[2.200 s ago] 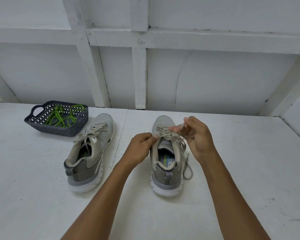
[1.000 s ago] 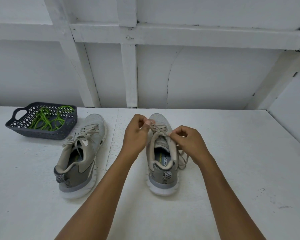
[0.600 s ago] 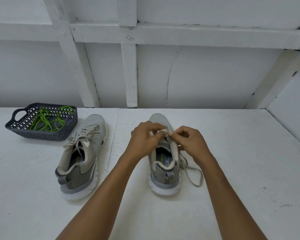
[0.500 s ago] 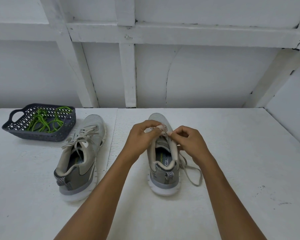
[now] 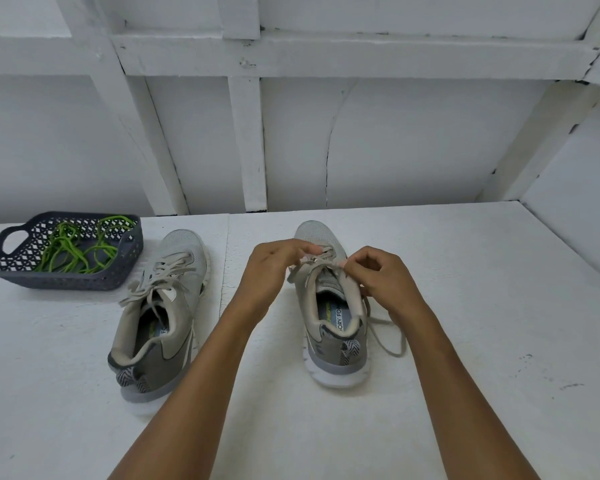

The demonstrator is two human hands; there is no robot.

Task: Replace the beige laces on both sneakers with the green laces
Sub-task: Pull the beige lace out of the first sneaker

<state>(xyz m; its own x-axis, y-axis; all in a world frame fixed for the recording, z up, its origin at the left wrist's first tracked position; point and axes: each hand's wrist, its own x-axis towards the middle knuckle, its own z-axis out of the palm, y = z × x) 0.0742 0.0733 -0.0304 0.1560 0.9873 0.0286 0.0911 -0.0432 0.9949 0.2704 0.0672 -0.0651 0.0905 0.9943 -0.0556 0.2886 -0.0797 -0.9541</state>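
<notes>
The left hand and right hand each pinch the beige lace with curled fingers atop the right sneaker, apparently to loosen it and pull it free. The left sneaker stands laced alongside; the green laces wait in the basket beyond.

Single head-worn wide-angle view here. Looking forward and down over a white table, facing straight at a white panelled wall across the upper half of the frame. Pretty close in: both forearms stretched up from the bottom edge, left hand and right hand pinching the beige lace near centre frame, over the right sneaker. Left sneaker and dark basket off toward the left edge. Straight lines bent near the borders, typical fisheye stuff.
</notes>
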